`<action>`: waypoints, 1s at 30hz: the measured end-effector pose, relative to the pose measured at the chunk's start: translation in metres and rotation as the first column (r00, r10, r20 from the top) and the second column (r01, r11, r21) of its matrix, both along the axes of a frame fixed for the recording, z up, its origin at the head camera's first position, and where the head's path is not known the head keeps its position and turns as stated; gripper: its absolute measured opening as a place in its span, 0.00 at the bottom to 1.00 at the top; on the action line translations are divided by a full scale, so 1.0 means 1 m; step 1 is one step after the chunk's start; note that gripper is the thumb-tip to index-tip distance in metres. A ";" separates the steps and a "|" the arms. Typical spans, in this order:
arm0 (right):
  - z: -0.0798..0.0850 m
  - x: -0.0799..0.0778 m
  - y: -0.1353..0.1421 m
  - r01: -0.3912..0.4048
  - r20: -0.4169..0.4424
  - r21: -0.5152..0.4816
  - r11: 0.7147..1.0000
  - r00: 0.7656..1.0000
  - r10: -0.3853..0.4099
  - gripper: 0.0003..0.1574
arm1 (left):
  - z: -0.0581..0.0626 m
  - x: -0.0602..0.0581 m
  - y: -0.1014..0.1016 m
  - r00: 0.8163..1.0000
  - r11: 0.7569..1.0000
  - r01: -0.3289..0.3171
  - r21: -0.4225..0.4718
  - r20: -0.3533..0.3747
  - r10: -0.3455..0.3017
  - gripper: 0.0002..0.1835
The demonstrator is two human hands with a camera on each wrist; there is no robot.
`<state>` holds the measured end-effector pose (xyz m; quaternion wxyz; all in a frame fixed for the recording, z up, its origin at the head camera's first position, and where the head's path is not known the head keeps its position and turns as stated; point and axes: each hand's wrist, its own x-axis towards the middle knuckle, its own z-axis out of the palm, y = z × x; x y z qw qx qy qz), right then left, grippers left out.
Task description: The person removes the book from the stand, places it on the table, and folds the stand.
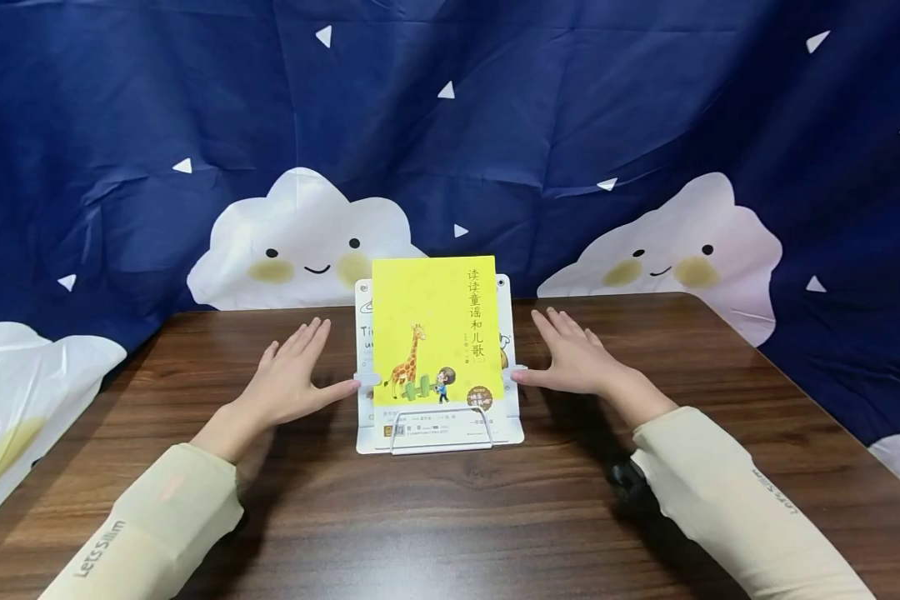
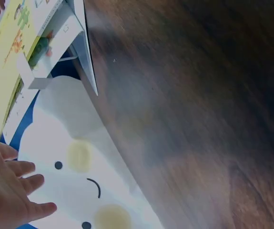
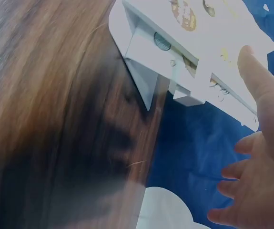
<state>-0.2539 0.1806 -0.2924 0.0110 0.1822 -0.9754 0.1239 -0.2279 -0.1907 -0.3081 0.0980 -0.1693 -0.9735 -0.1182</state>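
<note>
A yellow book (image 1: 435, 333) with a giraffe and a child on its cover stands propped on a white book stand (image 1: 364, 417). A wire rest (image 1: 442, 411) crosses the front of its lower edge. White side clips (image 1: 368, 379) hold the book at left and right. My left hand (image 1: 288, 379) is spread beside the stand, its thumb tip right at the left clip. On the other side my right hand (image 1: 573, 358) is spread likewise, with the thumb tip at the right clip (image 3: 191, 90). Fingers of both hands are straight and point away from me.
The stand rests on a dark brown wooden table (image 1: 435, 517). Behind the table's far edge hangs a navy cloth (image 1: 450, 150) with white clouds and triangles. Light sleeves (image 1: 157, 517) cover both forearms, and a black object (image 1: 628, 482) sits under the right wrist.
</note>
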 end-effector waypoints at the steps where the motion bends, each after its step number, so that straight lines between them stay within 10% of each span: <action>1: 0.000 0.000 -0.001 -0.001 -0.005 -0.014 1.000 1.000 0.001 0.66 | 0.000 0.000 0.001 1.000 1.000 0.008 0.008 -0.010 -0.008 0.53; 30: -0.005 -0.002 -0.032 -0.006 -0.224 -0.336 0.942 0.972 -0.074 0.41 | 0.004 -0.004 0.036 0.993 0.943 0.081 0.324 -0.109 -0.048 0.31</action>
